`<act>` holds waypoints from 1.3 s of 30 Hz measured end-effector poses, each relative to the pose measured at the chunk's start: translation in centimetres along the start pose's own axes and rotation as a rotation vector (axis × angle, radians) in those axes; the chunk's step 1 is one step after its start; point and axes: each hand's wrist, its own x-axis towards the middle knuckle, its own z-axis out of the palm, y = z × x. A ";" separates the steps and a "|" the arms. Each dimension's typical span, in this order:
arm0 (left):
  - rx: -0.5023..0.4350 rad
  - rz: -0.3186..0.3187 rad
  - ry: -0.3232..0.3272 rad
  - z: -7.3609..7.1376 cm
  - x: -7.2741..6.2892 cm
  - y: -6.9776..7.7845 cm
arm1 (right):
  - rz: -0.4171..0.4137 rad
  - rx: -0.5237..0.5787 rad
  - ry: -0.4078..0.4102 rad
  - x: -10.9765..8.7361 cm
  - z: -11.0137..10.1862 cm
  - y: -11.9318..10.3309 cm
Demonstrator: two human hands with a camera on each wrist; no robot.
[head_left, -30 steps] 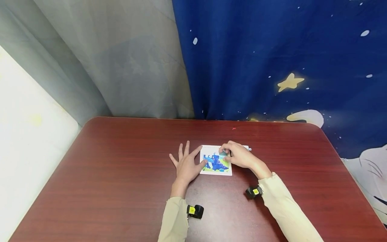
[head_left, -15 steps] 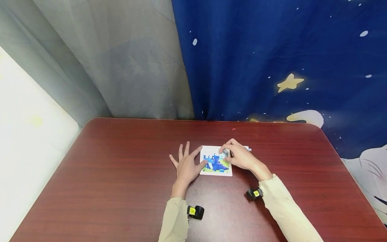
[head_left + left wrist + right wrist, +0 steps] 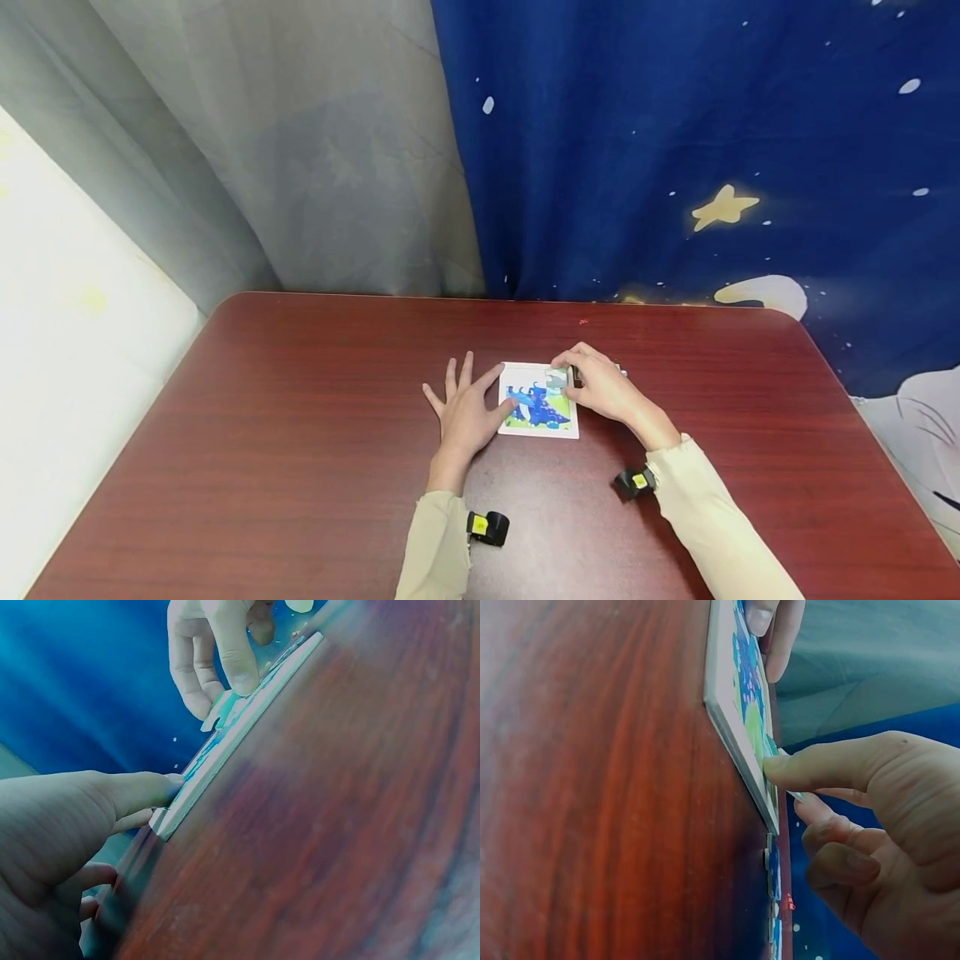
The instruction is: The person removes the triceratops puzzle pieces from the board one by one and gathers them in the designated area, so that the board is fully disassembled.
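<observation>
1. Two hands are at the white-framed puzzle board (image 3: 536,432), which lies flat on the brown table (image 3: 300,467); one is on its left side, the other at its far right corner.
2. The left hand (image 3: 465,417) is spread, with its fingers straight and apart. Its thumb rests on the board's picture just inside the left rim, and its index finger stretches to the far left corner. The other three fingers fan out over the table to the left of the board.
3. The left forearm, in a pale sleeve (image 3: 435,546), comes up from the near left of the board.
4. The right hand (image 3: 600,385) is bent inward over the board's far right corner, thumb and fingertips clamped on a puzzle piece (image 3: 219,712). The thumb is on the side nearer the person, with fingers on the far side.
5. That piece is tilted above the far right part of the board; whether its lower edge touches the board I cannot tell.
6. The right forearm slants in from the near right of the board, its wrist arched.
7. More loose pieces (image 3: 774,870) lie on the table just beyond the board's right side, partly behind the right hand in the head view.
</observation>
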 end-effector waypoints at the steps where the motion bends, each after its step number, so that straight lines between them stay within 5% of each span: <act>1: 0.001 0.000 0.000 0.0 0.0 0.0 | -0.007 -0.007 0.000 0.0 0.0 0.1; 21: -0.001 -0.010 -0.014 0.1 -0.1 -0.1 | -0.023 0.027 0.102 -0.5 -1.3 1.3; 39: -0.011 0.003 0.001 0.2 -0.1 -0.1 | 0.152 -0.015 0.155 -4.1 -5.2 6.5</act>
